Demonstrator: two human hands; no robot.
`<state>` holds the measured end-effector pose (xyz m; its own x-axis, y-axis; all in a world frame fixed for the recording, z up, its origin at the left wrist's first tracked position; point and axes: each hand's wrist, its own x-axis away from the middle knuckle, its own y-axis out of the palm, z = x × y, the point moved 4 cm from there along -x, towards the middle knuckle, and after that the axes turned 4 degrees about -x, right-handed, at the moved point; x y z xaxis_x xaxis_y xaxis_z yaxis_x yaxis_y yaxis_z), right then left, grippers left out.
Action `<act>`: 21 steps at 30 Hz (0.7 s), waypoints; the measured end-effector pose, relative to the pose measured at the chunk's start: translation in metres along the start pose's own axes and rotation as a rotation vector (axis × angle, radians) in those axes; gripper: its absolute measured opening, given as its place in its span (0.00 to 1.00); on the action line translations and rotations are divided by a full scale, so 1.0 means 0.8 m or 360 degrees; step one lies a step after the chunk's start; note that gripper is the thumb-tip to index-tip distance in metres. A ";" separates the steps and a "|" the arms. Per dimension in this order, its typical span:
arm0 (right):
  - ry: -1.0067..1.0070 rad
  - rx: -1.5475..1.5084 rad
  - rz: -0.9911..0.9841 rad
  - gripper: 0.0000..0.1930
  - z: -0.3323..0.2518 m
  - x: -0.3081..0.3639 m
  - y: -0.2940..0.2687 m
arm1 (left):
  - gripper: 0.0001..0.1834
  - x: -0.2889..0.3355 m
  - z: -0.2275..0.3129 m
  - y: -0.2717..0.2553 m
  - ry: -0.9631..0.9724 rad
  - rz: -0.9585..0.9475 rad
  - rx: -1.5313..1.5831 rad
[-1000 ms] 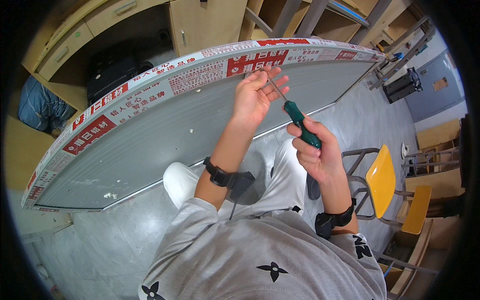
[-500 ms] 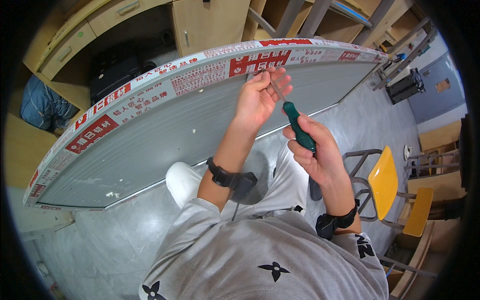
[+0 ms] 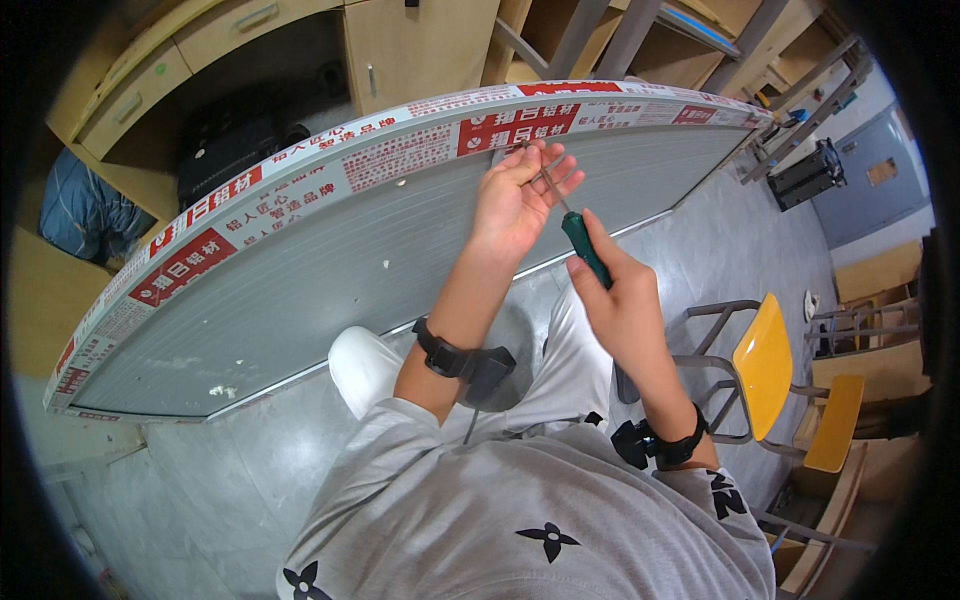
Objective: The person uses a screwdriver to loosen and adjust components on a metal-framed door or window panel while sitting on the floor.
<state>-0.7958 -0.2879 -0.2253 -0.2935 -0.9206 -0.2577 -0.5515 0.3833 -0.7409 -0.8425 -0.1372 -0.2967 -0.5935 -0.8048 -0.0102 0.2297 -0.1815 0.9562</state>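
A long grey panel [image 3: 330,270] stands across in front of me, its metal frame edge [image 3: 400,165] covered in red-and-white printed film. In my right hand [image 3: 620,295] is a screwdriver [image 3: 582,245] with a dark green handle, its metal shaft slanting up and left toward the panel's top edge. My left hand [image 3: 515,200] is palm up at that edge, thumb and forefinger pinched together close to the shaft's far end. Whatever small thing lies in that pinch is too small to make out. The shaft passes across the left fingers; its tip is hidden among them.
Wooden cabinets [image 3: 420,55] with drawers stand behind the panel. To my right is a yellow-seated chair [image 3: 762,365] on the grey tiled floor [image 3: 270,460]. A black crate-like case [image 3: 808,178] stands farther off by a grey door [image 3: 880,175]. A blue cloth bundle [image 3: 85,205] fills a left shelf.
My right hand has turned over on the screwdriver handle, showing more of its back, and shifted slightly up and left. My left hand has stayed almost in place.
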 end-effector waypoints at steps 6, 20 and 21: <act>0.0671 -0.1288 -0.0222 0.22 0.003 -0.007 -0.006 | 0.07 0.002 0.005 0.007 -0.0022 -0.0129 0.0021; -0.0336 0.0970 0.0022 0.23 -0.048 -0.004 -0.007 | 0.07 -0.001 0.004 -0.002 -0.0075 -0.0082 -0.0034; -0.0334 0.0973 0.0021 0.23 -0.047 -0.004 -0.006 | 0.07 0.001 0.005 0.000 -0.0079 -0.0091 -0.0036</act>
<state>-0.8219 -0.2839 -0.1975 -0.1041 -0.9350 -0.3389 0.0136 0.3394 -0.9405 -0.8457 -0.1355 -0.2960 -0.6435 -0.7639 -0.0498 0.2113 -0.2397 0.9476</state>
